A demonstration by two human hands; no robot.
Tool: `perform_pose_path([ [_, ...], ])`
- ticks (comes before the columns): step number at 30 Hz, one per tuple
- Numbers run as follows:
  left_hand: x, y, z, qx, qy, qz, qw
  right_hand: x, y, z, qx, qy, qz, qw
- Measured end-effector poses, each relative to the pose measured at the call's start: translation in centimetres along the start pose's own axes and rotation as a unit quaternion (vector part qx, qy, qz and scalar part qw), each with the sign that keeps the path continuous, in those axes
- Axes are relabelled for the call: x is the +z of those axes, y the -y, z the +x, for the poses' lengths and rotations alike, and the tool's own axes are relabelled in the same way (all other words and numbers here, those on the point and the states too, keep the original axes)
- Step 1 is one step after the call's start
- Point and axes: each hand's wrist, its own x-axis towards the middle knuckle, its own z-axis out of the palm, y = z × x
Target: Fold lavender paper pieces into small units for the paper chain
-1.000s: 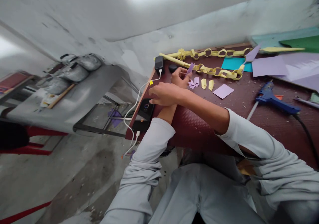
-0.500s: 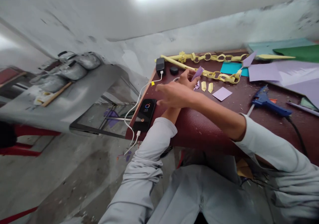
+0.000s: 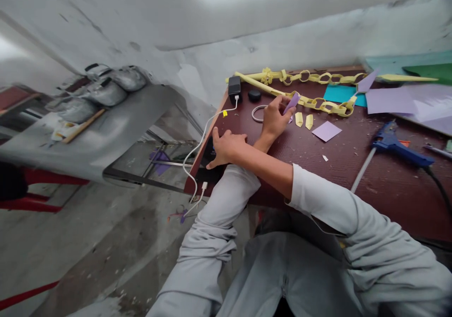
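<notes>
Arms are crossed, so sides flip in the head view. Leftmost, a white cable [image 3: 197,143] runs down the table [image 3: 318,176] edge from the charger block [image 3: 234,85], which sits beyond both hands. The right hand [image 3: 228,147] reaches across to that edge and lies flat on the dark phone [image 3: 207,172], fingers spread, thumb out, covering it rather than gripping. I can't tell whether it's tapping or just resting, and the screen is mostly hidden. The left hand [image 3: 273,119] comes from under the right forearm, just past it, and pinches a purple strip [image 3: 291,103] between thumb and fingertips, held up off the table. A white ring [image 3: 259,113] touches or nearly touches its far side. Right of the left hand are yellow folded pieces [image 3: 303,119], then a purple square [image 3: 326,131], with the yellow paper chain [image 3: 318,103] just beyond the strip. The glue gun [image 3: 395,145] and paper sheets [image 3: 388,100] lie well apart to the right. My read: the paper work is paused mid-piece, strip kept in hand while the phone gets attention. Any further handling of the strip calls for uncrossing the arms and freeing the right hand, since the gun is out of the left's easy reach.
</notes>
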Motion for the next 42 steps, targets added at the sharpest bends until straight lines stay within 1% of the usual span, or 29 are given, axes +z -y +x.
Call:
perform_pose_path([
  [4,0.1,-0.4,0.1,0.003,-0.012,-0.013,1.000,0.2,0.2,-0.2,0.004,0.004,-0.007,1.000],
  [7,0.1,-0.6,0.1,0.009,-0.011,-0.010,1.000,0.0,-0.5,0.0,-0.005,0.001,0.001,1.000],
  [10,0.1,-0.5,0.0,0.027,-0.012,0.006,1.000,-0.4,-1.6,0.4,-0.019,0.003,0.046,0.999],
  [11,0.1,-0.5,0.0,0.033,-0.010,0.014,0.999,-0.5,-2.0,0.7,-0.023,-0.006,0.067,0.997],
  [13,0.1,-0.2,0.1,0.039,0.002,0.032,0.999,-0.5,-2.7,1.2,-0.032,-0.049,0.092,0.994],
  [15,0.0,0.0,0.1,0.045,0.015,0.050,0.998,-0.3,-3.1,1.9,-0.046,-0.093,0.080,0.991],
  [17,0.1,0.3,0.2,0.053,0.021,0.061,0.996,0.2,-3.3,2.4,-0.059,-0.111,0.056,0.991],
  [22,0.1,0.6,0.2,0.062,0.029,0.068,0.995,0.8,-3.3,2.8,-0.076,-0.098,0.031,0.992],
  [25,0.0,0.6,0.1,0.065,0.031,0.067,0.995,0.7,-3.4,2.8,-0.100,-0.093,0.063,0.989],
  [27,-0.1,0.5,0.1,0.067,0.030,0.063,0.995,0.6,-3.6,2.9,-0.111,-0.110,0.100,0.983],
  [30,-0.2,0.3,0.0,0.068,0.028,0.060,0.995,0.7,-3.8,3.1,-0.100,-0.134,0.123,0.978],
  [35,0.0,0.0,-0.3,0.065,0.048,0.066,0.995,1.1,-3.8,3.0,-0.085,-0.120,0.118,0.982],
  [42,-0.1,-0.8,-0.7,0.072,0.059,0.072,0.993,1.2,-3.6,2.8,-0.087,-0.102,0.063,0.989],
])
